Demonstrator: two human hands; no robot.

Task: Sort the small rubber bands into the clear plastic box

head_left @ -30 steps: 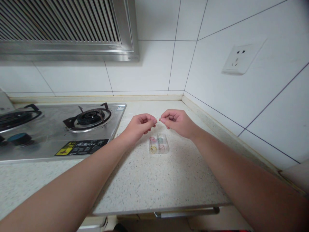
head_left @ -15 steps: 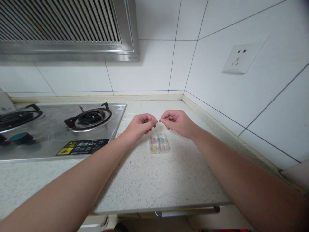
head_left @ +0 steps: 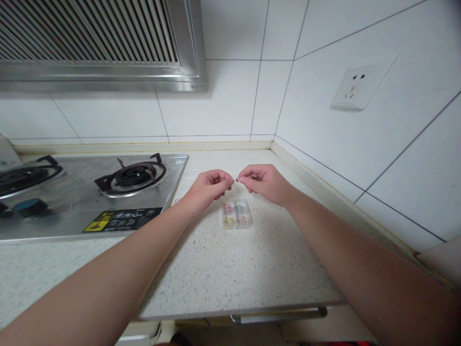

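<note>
Thumb and fingertips of my left hand (head_left: 213, 185) are pinched together above the counter. Facing it, my right hand (head_left: 264, 183) is closed in a similar pinch, and the fingertips of both nearly meet. A tiny pale thing shows at the right fingertips; it is too small to name, and whatever lies in the left pinch is hidden. Just below and nearer to me, a small clear plastic box (head_left: 235, 214) rests on the counter. Its compartments hold thin coils or rings in yellow, pink and green.
To the left is a steel gas hob (head_left: 79, 192) with black burners and a knob (head_left: 31, 207). A range hood (head_left: 104, 77) hangs above it. The speckled counter (head_left: 230, 269) meets tiled walls; a socket (head_left: 356, 90) is on the right wall. A drawer handle (head_left: 281, 316) runs below the front edge.
The fingertips of both hands have drawn very slightly closer together. Otherwise the hands and the box stay in place, and the view shifts a little.
</note>
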